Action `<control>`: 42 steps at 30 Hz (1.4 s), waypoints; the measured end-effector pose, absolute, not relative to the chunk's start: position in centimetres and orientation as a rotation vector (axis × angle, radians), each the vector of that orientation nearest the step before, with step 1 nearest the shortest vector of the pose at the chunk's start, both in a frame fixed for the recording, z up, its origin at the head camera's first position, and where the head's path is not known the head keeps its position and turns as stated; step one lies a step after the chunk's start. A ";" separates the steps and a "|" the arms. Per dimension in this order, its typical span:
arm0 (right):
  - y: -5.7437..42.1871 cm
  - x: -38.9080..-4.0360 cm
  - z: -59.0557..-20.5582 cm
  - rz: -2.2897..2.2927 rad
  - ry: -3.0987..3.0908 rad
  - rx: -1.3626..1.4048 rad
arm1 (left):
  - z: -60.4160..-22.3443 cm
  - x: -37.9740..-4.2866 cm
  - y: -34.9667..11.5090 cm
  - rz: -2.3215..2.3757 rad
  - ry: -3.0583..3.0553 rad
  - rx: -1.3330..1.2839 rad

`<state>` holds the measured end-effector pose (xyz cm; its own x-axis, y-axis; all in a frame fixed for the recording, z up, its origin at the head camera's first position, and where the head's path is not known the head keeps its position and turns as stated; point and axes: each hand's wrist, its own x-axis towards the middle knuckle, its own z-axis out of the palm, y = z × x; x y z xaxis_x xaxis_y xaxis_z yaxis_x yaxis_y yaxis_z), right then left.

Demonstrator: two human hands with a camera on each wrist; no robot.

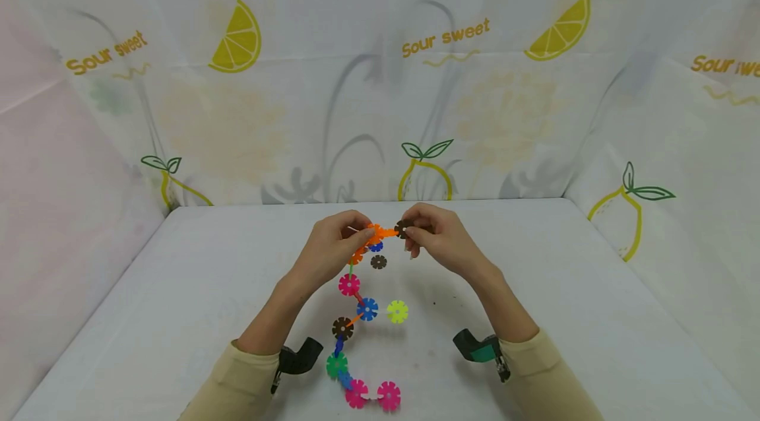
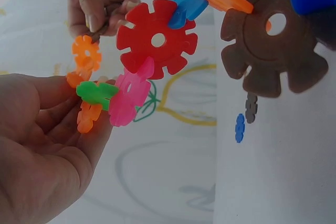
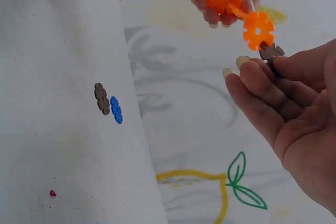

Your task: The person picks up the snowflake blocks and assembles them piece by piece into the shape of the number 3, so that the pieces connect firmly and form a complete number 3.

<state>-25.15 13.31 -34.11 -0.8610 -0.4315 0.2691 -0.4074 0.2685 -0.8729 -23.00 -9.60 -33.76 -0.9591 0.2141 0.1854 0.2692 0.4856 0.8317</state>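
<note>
My left hand (image 1: 329,246) pinches an orange notched disc (image 1: 375,233) of a chain of interlocking plastic snowflake discs. My right hand (image 1: 445,236) holds a brown disc (image 3: 271,51) between thumb and fingers. That brown disc meets the edge of an orange disc (image 3: 258,31) at the chain's end, between the two hands. From the left hand the chain runs down toward me, through a pink disc (image 1: 349,284), a red disc (image 2: 157,39), a blue disc (image 1: 367,309), another brown disc (image 2: 274,32) and a green disc (image 1: 336,365), to pink discs (image 1: 388,396) nearest me.
A loose brown disc (image 1: 379,262) and a small blue disc (image 1: 376,247) lie on the white table (image 1: 208,289) beyond the chain. A yellow disc (image 1: 397,311) sits to the right of the chain's blue disc. Printed cloth walls (image 1: 332,111) surround the table's back and sides.
</note>
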 end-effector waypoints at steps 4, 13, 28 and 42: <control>13.0 -25.1 -34.3 -1.710 2.518 -0.822 | -33.8 -23.0 -9.6 -1.500 -2.650 -0.428; 12.4 -24.9 -34.3 -1.747 2.557 -0.780 | -33.9 -23.0 -9.5 -1.528 -2.626 -0.399; 12.1 -25.0 -34.8 -1.788 2.504 -0.752 | -33.9 -23.0 -9.3 -1.549 -2.613 -0.362; 11.7 -25.1 -35.1 -1.841 2.507 -0.804 | -33.8 -22.9 -9.5 -1.508 -2.584 -0.373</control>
